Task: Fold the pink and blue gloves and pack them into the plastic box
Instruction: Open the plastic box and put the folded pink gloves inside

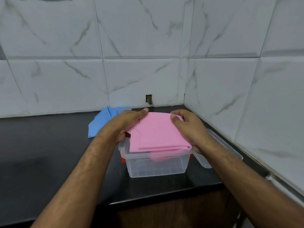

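Note:
The folded pink glove (156,134) lies across the open top of the clear plastic box (156,167), with one pink edge hanging inside against the front wall. My left hand (126,124) grips its left side, thumb underneath. My right hand (189,129) holds its right side, thumb pressed on top. The blue glove (102,120) lies crumpled on the black counter behind my left hand, partly hidden by it.
The box's clear lid (220,145) rests on the counter to the right of the box. Orange latches (123,160) show at the box's sides. White marble-tiled walls close the back and right. The counter's front edge (164,196) runs just below the box.

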`<state>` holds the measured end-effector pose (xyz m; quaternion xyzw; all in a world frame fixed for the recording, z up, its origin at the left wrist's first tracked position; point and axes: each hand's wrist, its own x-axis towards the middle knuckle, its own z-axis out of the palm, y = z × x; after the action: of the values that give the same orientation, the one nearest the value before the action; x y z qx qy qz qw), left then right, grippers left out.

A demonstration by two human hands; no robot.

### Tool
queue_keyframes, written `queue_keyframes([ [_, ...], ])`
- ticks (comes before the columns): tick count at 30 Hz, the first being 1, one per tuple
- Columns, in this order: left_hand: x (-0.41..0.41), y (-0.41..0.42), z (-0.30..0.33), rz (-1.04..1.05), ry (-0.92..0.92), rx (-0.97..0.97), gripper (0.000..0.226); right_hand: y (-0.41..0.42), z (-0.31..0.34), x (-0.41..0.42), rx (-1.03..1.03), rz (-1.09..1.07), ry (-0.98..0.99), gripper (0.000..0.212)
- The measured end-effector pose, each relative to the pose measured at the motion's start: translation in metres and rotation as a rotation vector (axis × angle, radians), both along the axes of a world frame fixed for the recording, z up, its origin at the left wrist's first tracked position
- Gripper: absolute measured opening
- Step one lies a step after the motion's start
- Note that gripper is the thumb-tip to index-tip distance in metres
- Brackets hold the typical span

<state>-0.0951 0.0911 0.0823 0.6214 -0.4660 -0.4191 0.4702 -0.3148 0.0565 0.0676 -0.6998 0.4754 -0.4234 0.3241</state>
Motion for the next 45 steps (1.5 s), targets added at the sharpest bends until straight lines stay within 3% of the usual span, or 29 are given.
queue_keyframes([
  [7, -0.004, 0.0, -0.006, 0.082, -0.038, -0.05, 0.045, -0.003, 0.003, 0.001, 0.093, 0.025, -0.026, 0.029],
  [13, -0.006, 0.004, -0.009, 0.097, -0.133, -0.095, 0.046, -0.003, 0.002, 0.007, -0.083, -0.046, 0.24, 0.035],
  [15, -0.008, 0.004, -0.009, 0.092, -0.176, -0.093, 0.039, -0.003, 0.0, 0.008, -0.126, -0.062, 0.287, 0.033],
  [18, -0.008, 0.003, -0.008, 0.099, -0.202, -0.082, 0.046, -0.003, -0.001, 0.009, -0.169, -0.069, 0.344, 0.029],
  [24, -0.008, 0.004, -0.008, 0.13, -0.199, -0.089, 0.034, -0.002, 0.008, 0.011, -0.189, -0.057, 0.433, 0.028],
  [28, -0.005, 0.003, -0.006, 0.188, -0.149, -0.053, 0.041, 0.002, 0.015, 0.018, -0.258, -0.061, 0.608, 0.027],
  [34, -0.001, 0.002, -0.005, 0.193, -0.055, -0.008, 0.04, 0.006, 0.017, 0.028, -0.163, -0.018, 0.769, 0.024],
  [38, -0.003, 0.002, -0.008, 0.223, -0.165, -0.061, 0.028, 0.006, 0.011, 0.026, -0.21, -0.036, 0.715, 0.02],
  [43, -0.007, 0.001, -0.011, 0.227, -0.299, -0.1, 0.029, 0.003, 0.002, 0.016, -0.318, -0.088, 0.475, 0.03],
  [45, -0.007, 0.001, -0.011, 0.217, -0.327, -0.097, 0.029, 0.003, -0.001, 0.014, -0.385, -0.104, 0.482, 0.031],
])
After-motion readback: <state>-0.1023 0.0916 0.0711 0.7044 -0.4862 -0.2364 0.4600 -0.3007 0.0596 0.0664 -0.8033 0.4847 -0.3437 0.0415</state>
